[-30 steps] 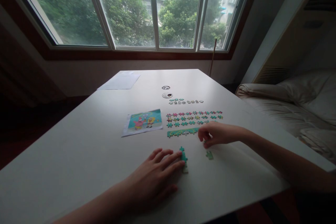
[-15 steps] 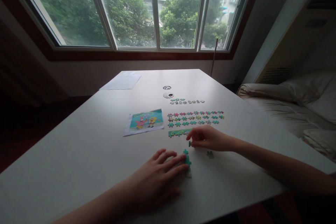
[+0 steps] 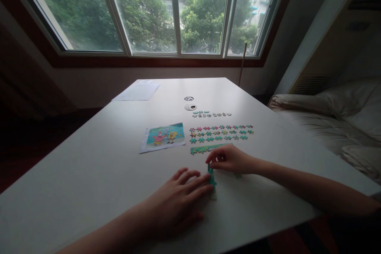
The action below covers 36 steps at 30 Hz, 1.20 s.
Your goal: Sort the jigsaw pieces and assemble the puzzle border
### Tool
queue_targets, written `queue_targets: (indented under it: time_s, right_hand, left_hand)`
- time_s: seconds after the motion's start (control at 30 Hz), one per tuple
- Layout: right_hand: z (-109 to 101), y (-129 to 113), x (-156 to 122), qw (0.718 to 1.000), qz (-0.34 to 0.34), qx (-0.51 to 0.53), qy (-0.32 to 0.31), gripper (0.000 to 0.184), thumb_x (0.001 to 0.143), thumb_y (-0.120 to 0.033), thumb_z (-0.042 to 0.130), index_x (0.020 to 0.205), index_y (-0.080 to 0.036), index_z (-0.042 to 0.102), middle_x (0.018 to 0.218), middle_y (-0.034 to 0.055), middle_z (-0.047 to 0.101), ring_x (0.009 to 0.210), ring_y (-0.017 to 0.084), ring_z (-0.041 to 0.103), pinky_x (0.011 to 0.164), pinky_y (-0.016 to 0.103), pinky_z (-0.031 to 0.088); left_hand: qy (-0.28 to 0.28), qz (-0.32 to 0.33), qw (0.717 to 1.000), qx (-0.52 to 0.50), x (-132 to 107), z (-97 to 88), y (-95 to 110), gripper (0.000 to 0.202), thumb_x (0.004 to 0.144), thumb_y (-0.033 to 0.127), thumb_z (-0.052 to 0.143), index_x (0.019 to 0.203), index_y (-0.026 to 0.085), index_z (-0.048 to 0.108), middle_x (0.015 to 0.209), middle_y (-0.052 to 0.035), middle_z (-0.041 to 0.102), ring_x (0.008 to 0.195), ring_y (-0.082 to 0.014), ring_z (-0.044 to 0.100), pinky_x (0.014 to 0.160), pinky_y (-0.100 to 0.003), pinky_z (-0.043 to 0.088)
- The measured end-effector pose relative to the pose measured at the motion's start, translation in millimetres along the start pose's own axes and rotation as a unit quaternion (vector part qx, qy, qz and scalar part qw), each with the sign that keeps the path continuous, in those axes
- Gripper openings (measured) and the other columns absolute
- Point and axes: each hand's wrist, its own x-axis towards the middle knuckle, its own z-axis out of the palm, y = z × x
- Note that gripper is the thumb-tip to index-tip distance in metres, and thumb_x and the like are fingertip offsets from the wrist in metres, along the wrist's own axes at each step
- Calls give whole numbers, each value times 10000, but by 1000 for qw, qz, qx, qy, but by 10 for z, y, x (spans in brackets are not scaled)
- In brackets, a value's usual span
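My left hand (image 3: 181,194) lies flat on the table with its fingers stretched out, the fingertips resting on a short joined strip of green jigsaw pieces (image 3: 212,184). At the far end of that strip, my right hand (image 3: 224,158) pinches a small green puzzle piece (image 3: 210,165) between thumb and finger. The piece touches or nearly touches the strip; whether it is locked in I cannot tell. Just beyond my right hand is a longer assembled green strip (image 3: 199,149), partly covered by the hand. One loose piece (image 3: 237,175) lies under the right wrist.
On the white table (image 3: 89,170), rows of loose puzzle pieces (image 3: 218,133) lie beyond the hands. A cartoon picture sheet (image 3: 165,135) is left of them. Farther back are greyish pieces (image 3: 212,115), two round items (image 3: 190,107) and white paper (image 3: 138,91). A sofa (image 3: 327,115) stands at right.
My right hand has moved slightly left and nearer, bringing the pinched piece to the far end of the short strip. The left hand has stayed in place.
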Motion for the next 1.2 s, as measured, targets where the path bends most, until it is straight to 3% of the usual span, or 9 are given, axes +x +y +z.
queue_targets:
  time_s: [0.27,0.47,0.7,0.83,0.97,1.2]
  right_hand:
    - [94,67,25,993,-39,-92,56,102,741,-214,608,814,-185,674,736,8,625,657,108,538,623,207,397]
    - [-8,31,18,988,-52,-119,83,89,743,-246,626,776,-168,652,726,9,614,661,110,539,633,213,396]
    - [-54,28,-15,984,-82,-155,37,71,751,-216,607,775,-169,654,724,16,594,640,101,516,601,197,384]
    - [-4,21,6,982,-81,-168,1,63,748,-202,604,778,-160,639,702,10,584,643,99,506,595,191,376]
    - [8,-8,34,980,-82,-182,-18,49,752,-170,584,774,-151,623,705,12,585,640,99,497,592,190,368]
    - [-40,-115,47,975,-71,-198,-67,64,761,-167,558,790,-147,612,713,23,587,632,104,501,571,188,372]
  left_hand:
    - [5,2,1000,1,-4,-3,11,498,862,374,426,1327,260,289,1386,-28,343,1180,-285,368,1002,-473,252]
    - [9,0,1000,10,-4,7,3,501,856,364,437,1324,255,299,1378,-41,353,1176,-285,376,994,-477,265]
    - [20,-11,999,45,-38,42,-20,499,861,366,434,1329,264,294,1376,-59,348,1196,-274,359,994,-465,272]
    - [56,-52,994,82,-88,104,-203,450,885,354,396,1318,260,316,1365,-59,363,1188,-265,357,985,-465,281]
    - [128,-131,978,102,-110,138,-462,369,901,340,369,1254,237,402,1306,-72,423,1160,-259,370,947,-449,327]
    - [130,-146,977,85,-106,137,-594,363,911,330,352,1264,262,401,1296,-64,419,1147,-251,374,946,-442,331]
